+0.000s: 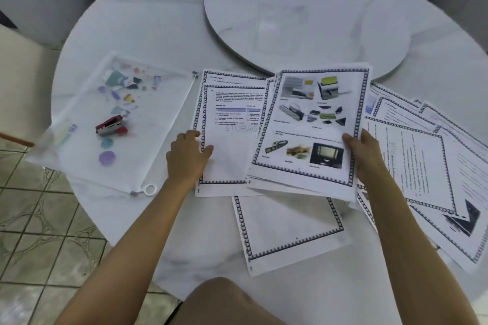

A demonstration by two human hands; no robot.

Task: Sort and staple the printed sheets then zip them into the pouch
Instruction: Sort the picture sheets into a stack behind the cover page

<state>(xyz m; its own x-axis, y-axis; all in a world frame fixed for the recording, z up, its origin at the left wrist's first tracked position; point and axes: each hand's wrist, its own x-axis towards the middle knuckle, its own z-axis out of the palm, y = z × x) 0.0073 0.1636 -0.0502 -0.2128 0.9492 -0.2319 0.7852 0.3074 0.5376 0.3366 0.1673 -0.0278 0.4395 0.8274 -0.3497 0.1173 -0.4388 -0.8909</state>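
Note:
Printed sheets with dark patterned borders cover the near side of a round white table. My right hand grips the right edge of a stack of sheets, its top page showing colour pictures, lifted at a tilt. My left hand pinches the left edge of a text sheet lying flat on another page. A bordered, mostly blank sheet lies near me. More sheets fan out at the right. A translucent zip pouch with coloured prints lies at the left, a red stapler on top of it.
A round turntable sits raised at the table's centre. The pouch's zipper ring points toward the near edge. A cream chair stands at the left over tiled floor. My knee shows under the near rim.

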